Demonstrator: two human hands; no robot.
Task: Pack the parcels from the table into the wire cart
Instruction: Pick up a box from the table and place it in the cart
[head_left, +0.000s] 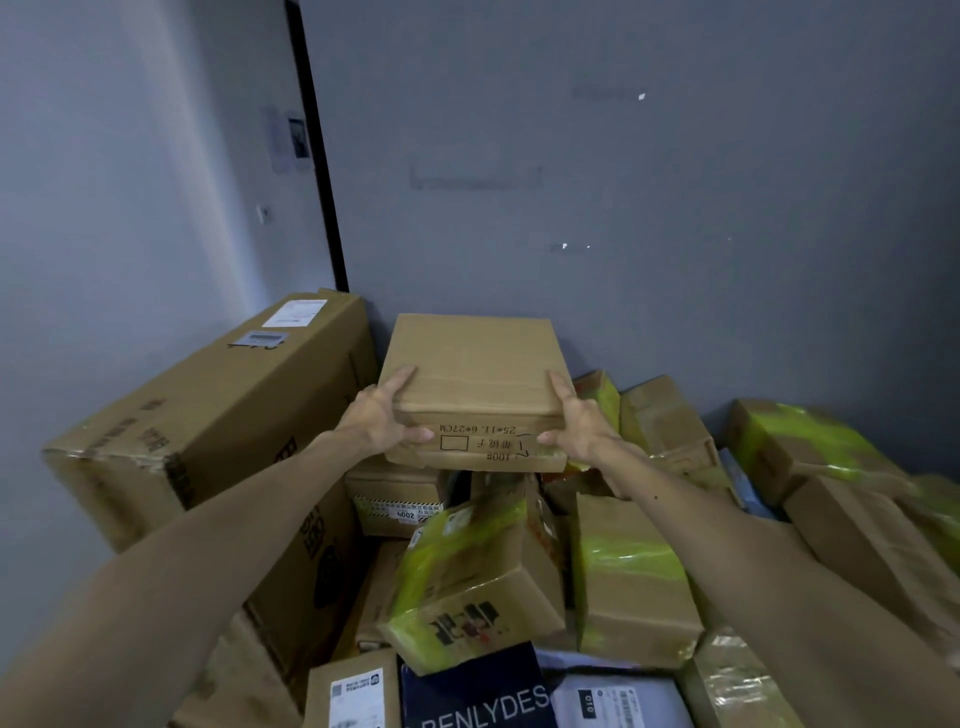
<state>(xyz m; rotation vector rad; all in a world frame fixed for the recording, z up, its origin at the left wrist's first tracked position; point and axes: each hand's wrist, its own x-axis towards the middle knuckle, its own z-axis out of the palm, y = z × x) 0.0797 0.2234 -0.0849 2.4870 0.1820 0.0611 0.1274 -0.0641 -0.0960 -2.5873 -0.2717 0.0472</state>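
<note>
— Where's the plain box (475, 364)?
— Twelve o'clock, over the heap. The left hand (382, 415) grips one side, the right hand (579, 421) the other.
— Much left?
— Plenty, I'd say: parcels (478, 587) heaped from four to eight. I can't see the wire cart.

Crowded parcels (628, 587) below, long carton (218, 415) left.

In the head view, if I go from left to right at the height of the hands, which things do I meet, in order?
long carton → left hand → box gripped by both hands → right hand → green-taped parcel by the wall
</note>
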